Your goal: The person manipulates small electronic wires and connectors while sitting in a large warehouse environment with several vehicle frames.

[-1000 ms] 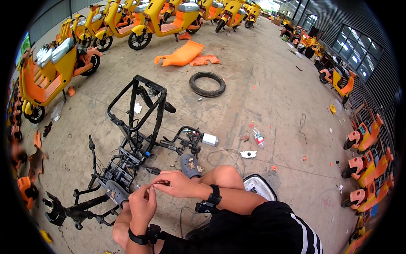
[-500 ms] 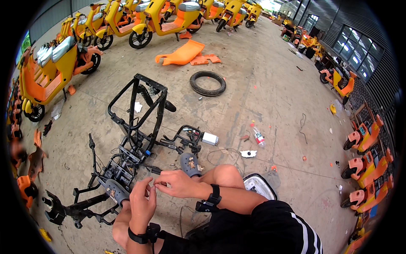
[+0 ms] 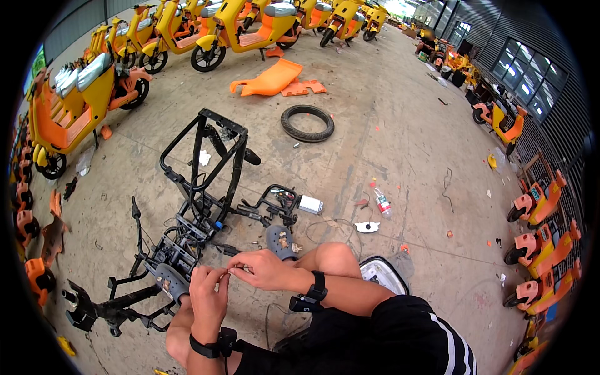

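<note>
My left hand [image 3: 207, 294] and my right hand [image 3: 261, 270] meet fingertip to fingertip above my lap. Both are closed in a pinch, and whatever sits between the fingers is too small to name. Beyond and to the left of them lies a black scooter frame [image 3: 199, 181], stripped of its panels, with cables and brackets in its middle. One grey clog [image 3: 172, 282] rests against this frame. The other clog [image 3: 281, 242] stands on the floor just past my right hand.
A silver box [image 3: 310, 204] lies beside a black bracket [image 3: 275, 199]. Farther off are a tyre [image 3: 307, 123] and an orange panel [image 3: 270, 79]. To the right lie a plastic bottle [image 3: 382, 204] and a white-lined shell [image 3: 382, 275]. Yellow scooters [image 3: 250, 28] stand along both sides.
My hands have shifted slightly, and the fingertips are drawn closer together. The frame and the parts on the floor stay where they were.
</note>
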Available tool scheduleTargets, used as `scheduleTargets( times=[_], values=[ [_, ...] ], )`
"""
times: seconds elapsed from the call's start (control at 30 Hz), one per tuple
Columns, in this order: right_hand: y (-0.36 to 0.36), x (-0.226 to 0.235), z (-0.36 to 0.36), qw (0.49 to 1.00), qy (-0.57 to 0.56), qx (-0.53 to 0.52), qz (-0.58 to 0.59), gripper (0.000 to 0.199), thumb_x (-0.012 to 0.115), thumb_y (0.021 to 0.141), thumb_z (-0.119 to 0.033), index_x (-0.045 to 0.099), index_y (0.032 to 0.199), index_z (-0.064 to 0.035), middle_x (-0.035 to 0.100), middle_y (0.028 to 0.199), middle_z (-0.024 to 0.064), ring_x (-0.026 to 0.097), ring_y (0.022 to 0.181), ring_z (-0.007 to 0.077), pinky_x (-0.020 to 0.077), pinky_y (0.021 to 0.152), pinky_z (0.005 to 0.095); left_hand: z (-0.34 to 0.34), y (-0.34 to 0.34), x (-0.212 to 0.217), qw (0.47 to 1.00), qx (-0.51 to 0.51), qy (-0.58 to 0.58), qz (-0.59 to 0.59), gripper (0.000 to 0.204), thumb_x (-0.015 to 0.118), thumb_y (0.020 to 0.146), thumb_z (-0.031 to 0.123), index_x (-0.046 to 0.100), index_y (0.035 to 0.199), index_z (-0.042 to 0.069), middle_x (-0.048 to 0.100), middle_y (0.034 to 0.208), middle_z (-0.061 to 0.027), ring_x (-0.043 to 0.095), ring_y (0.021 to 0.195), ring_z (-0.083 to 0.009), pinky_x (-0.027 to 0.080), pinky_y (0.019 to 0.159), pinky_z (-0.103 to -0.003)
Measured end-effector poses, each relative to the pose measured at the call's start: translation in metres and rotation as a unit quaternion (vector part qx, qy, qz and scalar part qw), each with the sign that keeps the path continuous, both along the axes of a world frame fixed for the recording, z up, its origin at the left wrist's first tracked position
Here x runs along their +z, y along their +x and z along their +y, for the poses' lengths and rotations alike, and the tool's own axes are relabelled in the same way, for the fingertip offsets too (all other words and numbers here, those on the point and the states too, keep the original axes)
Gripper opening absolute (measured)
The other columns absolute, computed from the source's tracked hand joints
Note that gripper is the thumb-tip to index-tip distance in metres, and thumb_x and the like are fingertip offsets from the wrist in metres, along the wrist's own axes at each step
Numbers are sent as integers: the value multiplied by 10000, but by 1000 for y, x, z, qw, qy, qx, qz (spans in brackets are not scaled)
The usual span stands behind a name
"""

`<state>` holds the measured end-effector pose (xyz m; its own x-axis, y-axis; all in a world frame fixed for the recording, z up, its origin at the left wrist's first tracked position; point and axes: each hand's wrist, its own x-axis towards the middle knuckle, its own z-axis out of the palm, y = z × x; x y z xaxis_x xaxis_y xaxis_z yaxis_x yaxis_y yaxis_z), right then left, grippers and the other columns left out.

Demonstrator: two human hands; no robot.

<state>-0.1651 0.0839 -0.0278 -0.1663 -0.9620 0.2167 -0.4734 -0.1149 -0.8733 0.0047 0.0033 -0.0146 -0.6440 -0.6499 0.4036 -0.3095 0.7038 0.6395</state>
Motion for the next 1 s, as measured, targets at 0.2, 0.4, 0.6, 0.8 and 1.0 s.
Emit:
scheduleTargets(
  times=[0.2,0.4,0.6,0.8,1.0],
  values=[
    [-2,-2,1,999,-30,18,32,119,655,911,-140,667,977,-41,634,896,118,642,786,333,501,652,409,2,0,9,999,2,-6,-37,119,722,768,-36,663,860,11,523,736,-117,511,718,-310,393,639,-407],
    [-5,-8,1,995,-46,53,66,86,632,909,-125,662,949,-55,607,950,91,621,750,349,488,642,431,3,1,4,1000,11,14,-10,85,708,771,-39,661,831,-3,502,727,-134,513,737,-337,395,651,-422],
    [-5,-12,1,991,-35,47,117,110,638,897,-157,678,945,-67,622,908,85,631,730,332,494,635,427,-3,4,-5,999,40,4,-14,84,730,739,-9,667,792,8,473,685,-113,487,680,-294,377,619,-402],
    [-5,-18,-1,997,-32,30,63,119,667,884,-153,693,949,-56,647,789,88,649,705,292,506,626,386,0,-5,14,997,9,-78,-22,181,737,742,1,693,915,29,602,819,-116,582,822,-296,455,736,-371],
    [-3,-14,-1,999,-11,22,25,147,677,875,-156,692,952,-32,671,822,114,652,710,281,510,635,374,0,-5,-4,999,-37,-5,32,230,716,750,-63,700,965,17,692,913,-144,645,853,-329,510,768,-386]
  ],
)
